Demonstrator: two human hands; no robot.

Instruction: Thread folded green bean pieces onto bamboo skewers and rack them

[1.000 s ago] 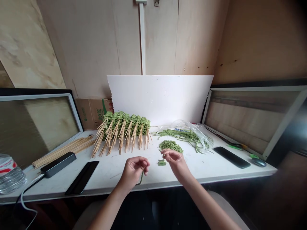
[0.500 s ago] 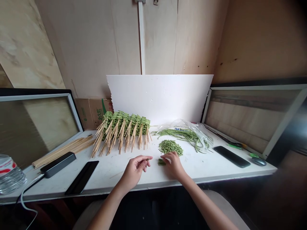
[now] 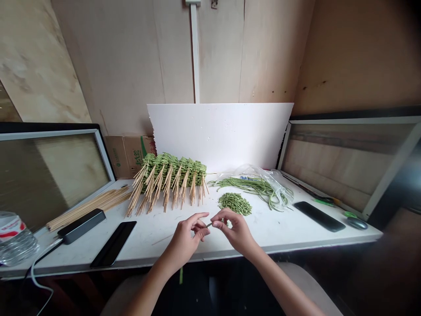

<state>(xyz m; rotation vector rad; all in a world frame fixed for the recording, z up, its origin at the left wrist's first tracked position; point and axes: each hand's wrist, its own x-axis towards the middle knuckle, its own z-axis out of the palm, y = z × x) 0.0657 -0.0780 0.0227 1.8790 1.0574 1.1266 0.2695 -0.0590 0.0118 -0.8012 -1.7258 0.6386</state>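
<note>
Bean (image 3: 209, 225), slim, held above the desk (image 3: 144, 248) near its front edge — my left grip (image 3: 186, 235) and right grip (image 3: 234, 227) pinch it; probably light, crisp, easily snapped — best held gently near its end.

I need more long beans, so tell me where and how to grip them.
Pinch the long beans near their left ends, probably best from above and the left: there they stick out uncovered, while the clear plastic bag drapes over some of their right part.
</note>
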